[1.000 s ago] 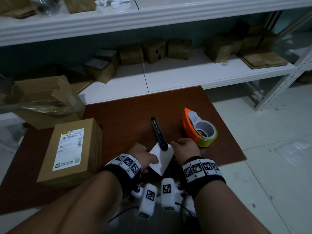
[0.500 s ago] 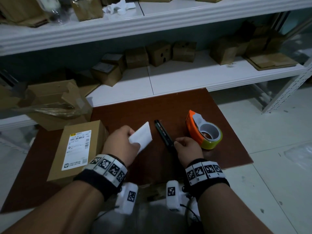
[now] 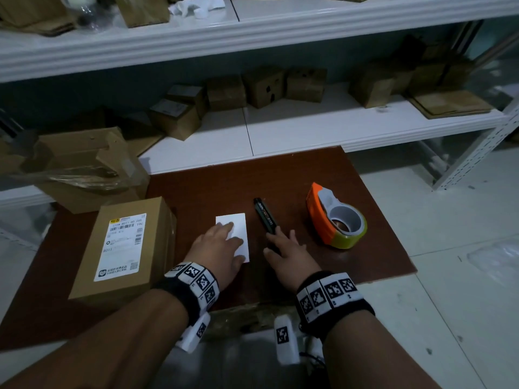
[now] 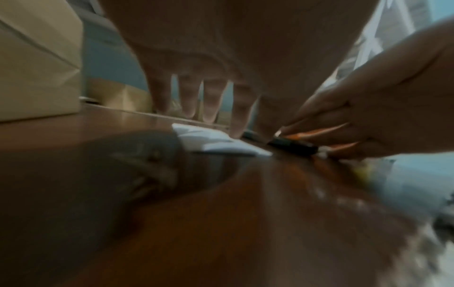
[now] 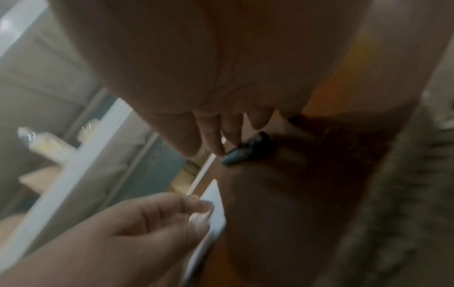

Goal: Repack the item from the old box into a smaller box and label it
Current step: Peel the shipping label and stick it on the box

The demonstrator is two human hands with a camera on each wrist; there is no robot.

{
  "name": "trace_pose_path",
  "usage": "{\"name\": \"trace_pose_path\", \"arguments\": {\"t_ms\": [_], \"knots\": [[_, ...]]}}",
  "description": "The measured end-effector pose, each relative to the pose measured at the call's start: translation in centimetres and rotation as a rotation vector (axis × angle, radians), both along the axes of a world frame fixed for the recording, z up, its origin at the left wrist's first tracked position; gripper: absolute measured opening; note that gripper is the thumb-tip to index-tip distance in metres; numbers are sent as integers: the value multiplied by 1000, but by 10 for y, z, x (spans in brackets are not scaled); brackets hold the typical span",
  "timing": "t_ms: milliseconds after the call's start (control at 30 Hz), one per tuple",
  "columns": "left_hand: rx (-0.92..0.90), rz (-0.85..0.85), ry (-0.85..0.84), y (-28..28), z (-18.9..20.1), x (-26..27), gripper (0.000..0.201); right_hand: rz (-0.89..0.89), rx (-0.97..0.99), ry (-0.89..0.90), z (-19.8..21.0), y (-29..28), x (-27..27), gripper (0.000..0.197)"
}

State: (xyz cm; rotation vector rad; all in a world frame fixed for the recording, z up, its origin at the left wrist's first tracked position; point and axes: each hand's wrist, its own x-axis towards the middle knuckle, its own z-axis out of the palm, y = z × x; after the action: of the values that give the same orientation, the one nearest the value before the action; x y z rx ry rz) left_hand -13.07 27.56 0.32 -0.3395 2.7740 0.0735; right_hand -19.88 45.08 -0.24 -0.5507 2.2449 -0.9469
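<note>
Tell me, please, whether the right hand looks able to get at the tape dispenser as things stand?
Probably yes: the tape dispenser sits just beyond the right hand, with only bare board between them; the fingers are at the black marker.

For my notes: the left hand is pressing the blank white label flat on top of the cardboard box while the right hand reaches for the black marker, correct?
Not quite: in the head view the left hand presses the white label flat on the brown board, beside the cardboard box. The right hand does reach for the black marker.

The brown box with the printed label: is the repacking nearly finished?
The closed brown cardboard box already carries a printed label. In hand: the left hand presses a blank white paper slip flat, and the right hand touches the black marker pen. Left: apparently writing and sticking it; the orange tape dispenser sits unused.
</note>
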Motion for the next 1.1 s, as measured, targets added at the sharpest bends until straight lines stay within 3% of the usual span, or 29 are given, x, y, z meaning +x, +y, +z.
{"name": "trace_pose_path", "arguments": {"t_ms": [200, 567, 667, 833, 1100], "knots": [[40, -33, -42, 2, -11, -5, 63, 123, 234, 78, 6, 0, 1, 57], [82, -63, 5, 26, -9, -27, 61, -5, 305, 48, 13, 20, -8, 62], [26, 18, 40, 29, -6, -25, 61, -18, 290, 41, 11, 19, -7, 64], [33, 348, 101, 23, -6, -17, 70, -50, 267, 53, 11, 17, -8, 65], [28, 275, 83, 23, -7, -28, 66, -72, 244, 33, 14, 14, -8, 64]]}}
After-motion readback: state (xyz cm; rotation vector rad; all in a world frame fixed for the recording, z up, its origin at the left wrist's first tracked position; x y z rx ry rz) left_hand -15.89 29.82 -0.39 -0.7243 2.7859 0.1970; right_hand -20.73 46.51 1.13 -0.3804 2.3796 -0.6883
